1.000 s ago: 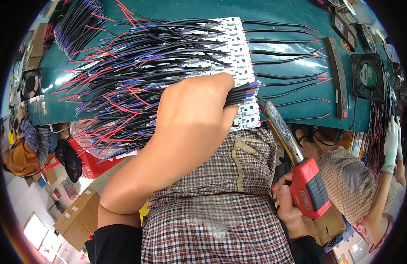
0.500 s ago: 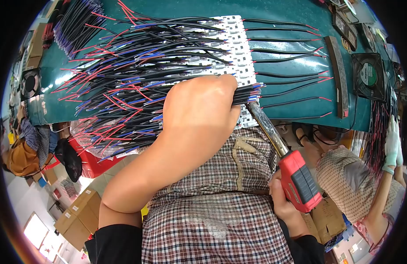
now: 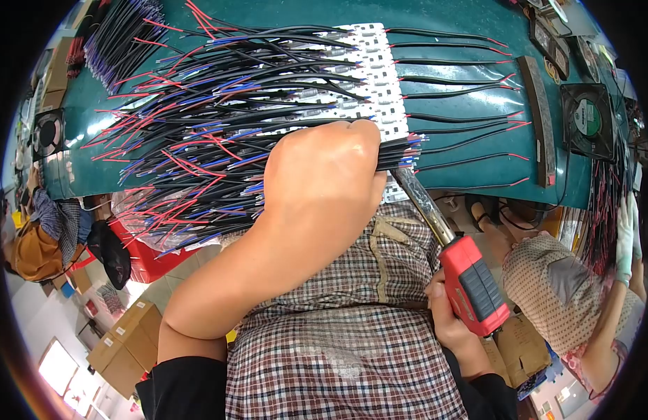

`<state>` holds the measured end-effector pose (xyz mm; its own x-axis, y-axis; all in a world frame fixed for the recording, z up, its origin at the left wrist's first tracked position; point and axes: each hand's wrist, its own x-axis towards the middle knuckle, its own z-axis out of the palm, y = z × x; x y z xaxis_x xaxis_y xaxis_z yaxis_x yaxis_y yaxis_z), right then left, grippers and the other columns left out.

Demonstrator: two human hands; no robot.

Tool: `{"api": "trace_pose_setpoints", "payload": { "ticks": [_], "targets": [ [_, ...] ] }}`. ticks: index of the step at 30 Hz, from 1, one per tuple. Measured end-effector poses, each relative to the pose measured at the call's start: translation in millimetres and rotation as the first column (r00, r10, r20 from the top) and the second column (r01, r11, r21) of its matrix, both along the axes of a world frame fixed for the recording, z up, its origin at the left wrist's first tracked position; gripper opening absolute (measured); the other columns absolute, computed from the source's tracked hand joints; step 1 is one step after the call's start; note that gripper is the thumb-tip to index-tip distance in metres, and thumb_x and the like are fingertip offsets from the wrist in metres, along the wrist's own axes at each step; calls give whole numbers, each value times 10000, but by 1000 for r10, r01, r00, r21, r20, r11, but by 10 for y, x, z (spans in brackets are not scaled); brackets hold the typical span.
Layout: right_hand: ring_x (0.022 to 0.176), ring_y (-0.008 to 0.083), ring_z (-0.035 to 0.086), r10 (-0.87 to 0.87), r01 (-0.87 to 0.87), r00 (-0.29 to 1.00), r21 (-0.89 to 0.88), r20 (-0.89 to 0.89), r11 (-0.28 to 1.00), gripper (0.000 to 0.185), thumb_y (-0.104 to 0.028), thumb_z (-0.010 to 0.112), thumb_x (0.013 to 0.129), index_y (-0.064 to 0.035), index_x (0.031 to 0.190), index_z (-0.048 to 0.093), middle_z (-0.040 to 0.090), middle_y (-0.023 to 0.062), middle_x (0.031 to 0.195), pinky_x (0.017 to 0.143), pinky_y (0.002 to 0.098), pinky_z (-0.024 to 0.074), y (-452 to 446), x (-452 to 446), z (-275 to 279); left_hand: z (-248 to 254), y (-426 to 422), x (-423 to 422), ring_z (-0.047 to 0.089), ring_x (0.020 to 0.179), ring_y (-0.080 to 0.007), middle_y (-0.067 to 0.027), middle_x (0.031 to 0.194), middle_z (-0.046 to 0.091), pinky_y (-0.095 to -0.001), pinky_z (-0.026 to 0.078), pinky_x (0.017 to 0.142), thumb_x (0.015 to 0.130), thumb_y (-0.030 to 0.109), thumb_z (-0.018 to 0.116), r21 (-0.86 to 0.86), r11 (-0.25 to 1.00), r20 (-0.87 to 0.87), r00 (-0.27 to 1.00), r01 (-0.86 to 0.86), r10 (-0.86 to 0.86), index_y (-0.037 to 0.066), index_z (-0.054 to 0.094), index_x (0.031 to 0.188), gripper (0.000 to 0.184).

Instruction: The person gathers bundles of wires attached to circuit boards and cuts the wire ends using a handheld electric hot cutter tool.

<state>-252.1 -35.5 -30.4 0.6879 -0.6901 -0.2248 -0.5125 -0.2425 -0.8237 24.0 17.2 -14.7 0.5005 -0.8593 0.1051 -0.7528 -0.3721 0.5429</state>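
Observation:
My left hand [image 3: 324,168] is closed in a fist around a bundle of black wires [image 3: 397,154], whose blue, red and bare ends stick out to the right. Below it, my right hand [image 3: 450,315] grips a soldering iron [image 3: 472,283] with a red and black handle; the far end of its long metal barrel meets the underside of the bundle, and its tip is hidden. Under the left hand lies a white panel of small circuit boards [image 3: 383,91]. Black wires [image 3: 268,73] with red and blue ends cover its left part, and single wires [image 3: 460,91] extend from its right edge.
A dark bar [image 3: 536,119] and a black fan [image 3: 588,120] stand at the right of the green table [image 3: 471,17]. More wire bundles [image 3: 124,42] lie at the back left. On the right, a co-worker's gloved hand [image 3: 624,238] is by hanging wires [image 3: 604,217].
My left hand and its wire bundle have shifted slightly right. The soldering iron has moved a little up and left. The co-worker's gloved hands have moved slightly lower.

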Motion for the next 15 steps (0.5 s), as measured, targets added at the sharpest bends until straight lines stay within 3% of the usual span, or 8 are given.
{"api": "trace_pose_setpoints", "payload": {
  "ticks": [5, 15],
  "targets": [
    [703, 262, 643, 77, -80, 995, -49, -59, 996, 170, -53, 742, 812, -1, 962, 683, 633, 136, 892, 609, 346, 505, -20, -67, 27, 6, -5, 3, 634, 676, -386, -183, 701, 621, -456, 498, 613, 704, 103, 789, -5, 1000, -6, 1000, 3, -3, -15, 629, 796, 219],
    [732, 264, 664, 31, -31, 1000, -19, -6, 999, 176, -75, 737, 828, 5, 975, 683, 651, 143, 922, 633, 345, 521, -20, -78, 52, -10, -12, 55, 629, 669, -382, -183, 697, 620, -454, 496, 617, 739, 112, 771, 11, 1000, -2, 1000, 19, -19, -12, 620, 768, 198]
  ]
}}
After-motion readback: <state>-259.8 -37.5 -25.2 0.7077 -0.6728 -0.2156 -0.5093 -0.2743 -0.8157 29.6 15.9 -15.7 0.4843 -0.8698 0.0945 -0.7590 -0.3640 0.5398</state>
